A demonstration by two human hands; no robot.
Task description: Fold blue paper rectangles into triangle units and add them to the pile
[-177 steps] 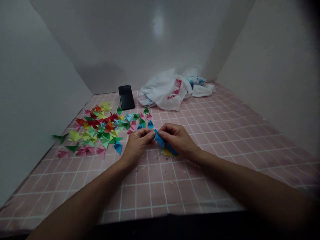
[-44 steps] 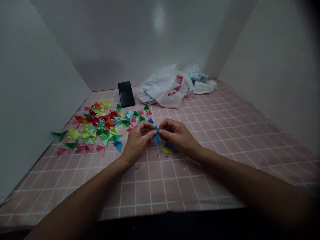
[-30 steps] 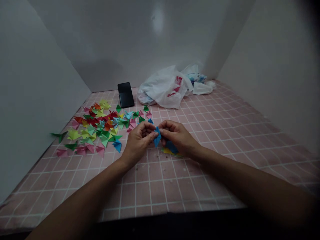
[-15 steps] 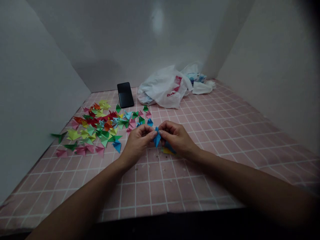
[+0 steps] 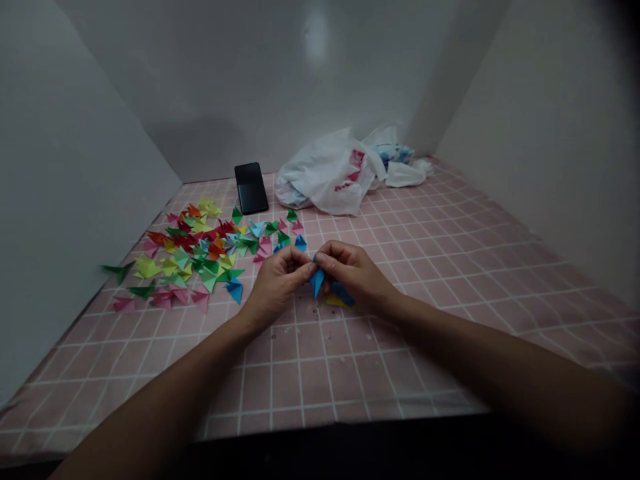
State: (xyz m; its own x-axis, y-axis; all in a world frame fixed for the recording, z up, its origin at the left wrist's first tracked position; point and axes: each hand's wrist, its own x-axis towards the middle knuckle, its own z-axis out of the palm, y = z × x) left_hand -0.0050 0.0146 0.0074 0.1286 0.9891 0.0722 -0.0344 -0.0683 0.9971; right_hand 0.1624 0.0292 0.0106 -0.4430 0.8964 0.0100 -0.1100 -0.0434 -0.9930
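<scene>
As thumbs and forefingers come together over its top, a small, pointed piece of folded blue paper (image 5: 317, 283) is pinched between a person's two bare hands, its lower point angled down and toward the wearer. The left hand (image 5: 277, 280) is loosely curled, thumb against forefinger at the paper's upper left; the right hand (image 5: 351, 272) mirrors it, gripping the upper right edge. Half a second earlier the upper tip stood visible between the fingers; now it is covered, which suggests close work on a fold there, though the crease itself is hidden.

Compared with the view nearly six seconds ago, when a broader blue face slanted between the hands, the piece shows as a narrower wedge. Partly hidden beneath the right hand lie flat blue paper (image 5: 344, 294) and flat yellow paper (image 5: 335, 301). Left of and beyond the left hand, a scatter of multicoloured, sharp-cornered folded-paper figures (image 5: 207, 269) spreads in much the same arrangement over a pink tablecloth with white grid lines (image 5: 313, 383). Beyond both hands rest a black, dark-screened smartphone (image 5: 251, 189) and a crumpled white plastic bag with red print (image 5: 320, 172).
</scene>
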